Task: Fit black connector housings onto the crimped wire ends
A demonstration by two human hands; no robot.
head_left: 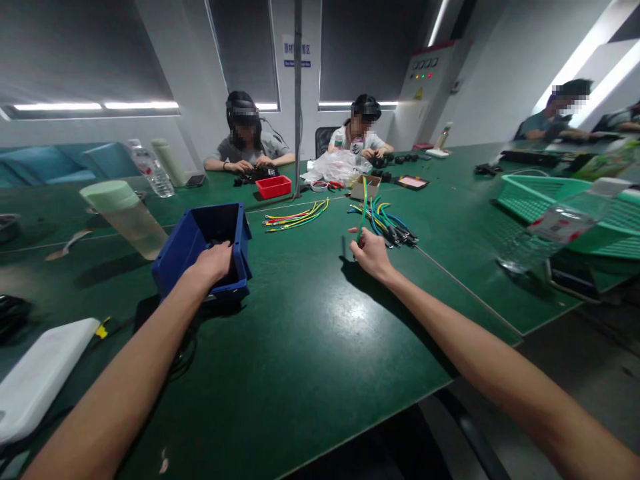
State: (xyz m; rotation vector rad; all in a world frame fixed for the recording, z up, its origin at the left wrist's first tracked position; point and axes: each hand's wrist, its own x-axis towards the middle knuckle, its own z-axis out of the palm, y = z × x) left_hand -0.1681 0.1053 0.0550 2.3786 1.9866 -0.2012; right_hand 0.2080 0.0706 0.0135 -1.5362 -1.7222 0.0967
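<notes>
My left hand (216, 263) reaches into a blue plastic bin (170, 267) lying on the table. Its fingers are inside the bin and mostly hidden; small dark parts show faintly beyond them. My right hand (371, 253) is closed on a green wire (363, 212), which stands up from the fingers and bends slightly. Just beyond that hand lies a bunch of green, blue and yellow wires with black ends (393, 230). Between the two hands, further back, several yellow, red and green wires (297, 217) with metal ring terminals are laid side by side.
Left of the bin are a green-lidded bottle (123, 213) and a white power bank-like device (45, 373). A red tray (273, 187), a metal pole (298, 100) and clear plastic bags (340, 165) stand further back. Right are a water bottle (557, 223) and green basket (535, 193). Co-workers sit opposite.
</notes>
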